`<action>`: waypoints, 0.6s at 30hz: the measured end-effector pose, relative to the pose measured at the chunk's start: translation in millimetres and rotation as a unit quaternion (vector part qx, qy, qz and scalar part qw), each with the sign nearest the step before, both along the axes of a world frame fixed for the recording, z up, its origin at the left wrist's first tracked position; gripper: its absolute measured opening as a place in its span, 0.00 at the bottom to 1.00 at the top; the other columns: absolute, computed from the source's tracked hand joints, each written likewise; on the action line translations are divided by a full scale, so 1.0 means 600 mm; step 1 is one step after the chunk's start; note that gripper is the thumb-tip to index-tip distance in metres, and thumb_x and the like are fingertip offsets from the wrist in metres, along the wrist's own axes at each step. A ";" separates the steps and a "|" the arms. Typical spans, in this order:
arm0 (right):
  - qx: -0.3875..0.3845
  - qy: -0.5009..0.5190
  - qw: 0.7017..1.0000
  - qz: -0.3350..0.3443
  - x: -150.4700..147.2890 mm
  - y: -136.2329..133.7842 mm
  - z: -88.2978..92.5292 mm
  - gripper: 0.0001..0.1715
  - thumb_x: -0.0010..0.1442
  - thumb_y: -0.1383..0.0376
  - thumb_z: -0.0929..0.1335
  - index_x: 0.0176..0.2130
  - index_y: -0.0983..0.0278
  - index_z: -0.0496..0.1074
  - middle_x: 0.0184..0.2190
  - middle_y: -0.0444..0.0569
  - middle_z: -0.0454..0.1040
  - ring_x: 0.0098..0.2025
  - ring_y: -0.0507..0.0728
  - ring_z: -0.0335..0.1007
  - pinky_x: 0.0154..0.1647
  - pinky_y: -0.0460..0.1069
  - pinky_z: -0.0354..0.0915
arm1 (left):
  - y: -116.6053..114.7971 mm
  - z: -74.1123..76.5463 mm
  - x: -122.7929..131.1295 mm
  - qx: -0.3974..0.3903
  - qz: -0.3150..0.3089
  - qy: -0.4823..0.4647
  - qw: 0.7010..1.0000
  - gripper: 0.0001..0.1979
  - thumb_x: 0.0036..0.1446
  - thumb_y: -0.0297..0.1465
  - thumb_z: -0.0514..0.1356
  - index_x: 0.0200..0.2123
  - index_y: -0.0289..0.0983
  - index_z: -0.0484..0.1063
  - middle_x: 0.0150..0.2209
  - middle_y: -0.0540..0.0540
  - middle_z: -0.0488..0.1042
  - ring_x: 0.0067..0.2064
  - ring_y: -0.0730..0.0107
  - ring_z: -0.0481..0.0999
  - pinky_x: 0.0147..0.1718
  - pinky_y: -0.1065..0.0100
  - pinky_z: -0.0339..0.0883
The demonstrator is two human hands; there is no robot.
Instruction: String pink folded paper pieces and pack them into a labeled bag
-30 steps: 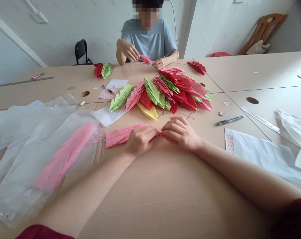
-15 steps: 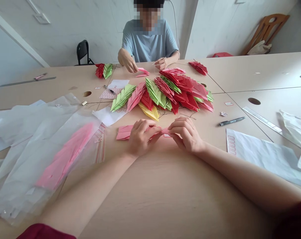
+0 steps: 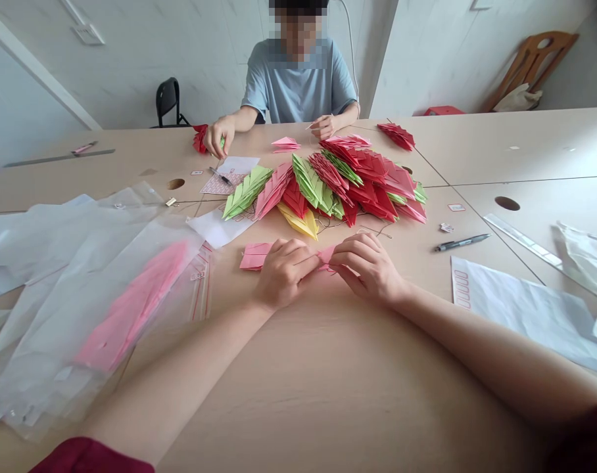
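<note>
A pink strip of folded paper [image 3: 325, 257] stretches between my two hands, low over the table. My left hand [image 3: 287, 272] pinches its left part, and my right hand [image 3: 366, 268] grips the right end with thumb and fingers. Fingers cover most of the paper, so its folds are hard to make out. Left of my left hand lies flat pink paper [image 3: 255, 256] with crease lines; whether it joins the held piece is hidden. Just beyond my hands rests a heap of pleated paper pieces [image 3: 372, 174] in red, pink and green, with a yellow one [image 3: 298, 221] in front.
Plastic bags [image 3: 71, 289] with pink paper inside spread over the left side. To the right lie a pen [image 3: 462, 243], a clear ruler [image 3: 523, 242] and a white sheet [image 3: 520, 305]. Across the table sits a person in a blue shirt [image 3: 301, 85]; small papers lie nearby.
My hands stay nearly in place, fingers shifting slightly on the pink paper. The person opposite has let go of a pink piece and reached across to a green one beside the red.
</note>
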State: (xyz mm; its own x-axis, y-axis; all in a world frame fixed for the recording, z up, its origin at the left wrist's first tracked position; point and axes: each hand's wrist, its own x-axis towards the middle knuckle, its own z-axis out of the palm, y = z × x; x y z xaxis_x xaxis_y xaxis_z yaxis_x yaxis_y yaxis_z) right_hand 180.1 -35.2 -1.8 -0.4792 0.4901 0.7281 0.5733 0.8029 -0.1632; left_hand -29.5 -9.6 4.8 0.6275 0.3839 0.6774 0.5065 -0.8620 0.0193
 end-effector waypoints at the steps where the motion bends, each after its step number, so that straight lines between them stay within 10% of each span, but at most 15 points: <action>1: -0.006 -0.011 1.000 0.004 -0.002 -0.001 0.001 0.06 0.64 0.70 0.64 0.41 0.61 0.68 0.38 0.49 0.75 0.42 0.57 0.67 0.45 0.53 0.62 | 0.000 -0.001 0.000 -0.002 -0.006 0.012 1.000 0.06 0.62 0.28 0.57 0.35 0.38 0.74 0.34 0.48 0.78 0.37 0.67 0.73 0.35 0.63 0.59; 18: 0.014 0.017 0.999 -0.024 0.017 0.014 -0.008 0.04 0.62 0.66 0.68 0.39 0.60 0.70 0.35 0.46 0.77 0.39 0.56 0.69 0.45 0.54 0.62 | 0.010 -0.015 -0.008 -0.133 -0.054 -0.001 0.990 0.07 0.64 0.27 0.53 0.40 0.37 0.70 0.39 0.46 0.74 0.42 0.71 0.75 0.41 0.71 0.71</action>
State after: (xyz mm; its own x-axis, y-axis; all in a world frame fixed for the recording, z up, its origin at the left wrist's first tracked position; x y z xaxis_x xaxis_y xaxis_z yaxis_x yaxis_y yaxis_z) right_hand 190.2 -26.9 -6.6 -0.4302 0.4915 0.7572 0.6050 0.7795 -0.1623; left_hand -34.2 -3.5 -4.0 0.6731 0.4787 0.5638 0.4106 -0.8759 0.2535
